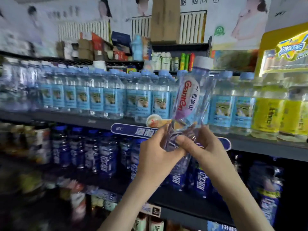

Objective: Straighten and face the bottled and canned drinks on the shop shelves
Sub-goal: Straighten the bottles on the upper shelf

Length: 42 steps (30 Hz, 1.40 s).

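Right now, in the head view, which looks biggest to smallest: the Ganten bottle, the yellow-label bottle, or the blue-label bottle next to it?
1. Ganten bottle, though being nearest the camera makes this unsure.
2. The yellow-label bottle and the blue-label bottle look alike; no ranking.

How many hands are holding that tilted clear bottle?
2. The left hand grips the bottle near its base from the left; the right hand pinches it from the right.

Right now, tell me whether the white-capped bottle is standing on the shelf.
No, the left hand and right hand hold the bottle tilted in front of the shelf.
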### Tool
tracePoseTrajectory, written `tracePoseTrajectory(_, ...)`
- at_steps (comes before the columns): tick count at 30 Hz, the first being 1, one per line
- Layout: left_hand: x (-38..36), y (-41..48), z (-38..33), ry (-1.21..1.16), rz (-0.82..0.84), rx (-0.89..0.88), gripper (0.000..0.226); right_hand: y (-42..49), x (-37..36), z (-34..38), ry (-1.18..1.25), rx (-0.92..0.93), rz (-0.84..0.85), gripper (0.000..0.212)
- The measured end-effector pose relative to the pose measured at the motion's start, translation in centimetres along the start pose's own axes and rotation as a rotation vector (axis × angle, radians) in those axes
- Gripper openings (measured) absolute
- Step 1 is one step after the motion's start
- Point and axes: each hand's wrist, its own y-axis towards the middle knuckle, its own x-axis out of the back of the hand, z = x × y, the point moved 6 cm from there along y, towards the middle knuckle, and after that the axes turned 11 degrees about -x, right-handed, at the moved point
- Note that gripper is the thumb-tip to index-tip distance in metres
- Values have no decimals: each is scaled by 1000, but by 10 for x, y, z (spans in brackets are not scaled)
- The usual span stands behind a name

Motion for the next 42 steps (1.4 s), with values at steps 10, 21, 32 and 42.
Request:
tracePoseTrajectory(10,202,21,71,107,-94,-51,41,38,-212,30,14,65,23,31)
tracePoseTrajectory(21,430,57,163,237,-75,-83,58,85,-447,58,230,126,16,17)
tracePoseTrajectory(32,554,80,255,638,-322,55,42,174,-577,47,66,144,-46,44)
tracePoseTrajectory(42,602,144,327,727,-97,41,63,232,-643,33,-298,-49,-269,76)
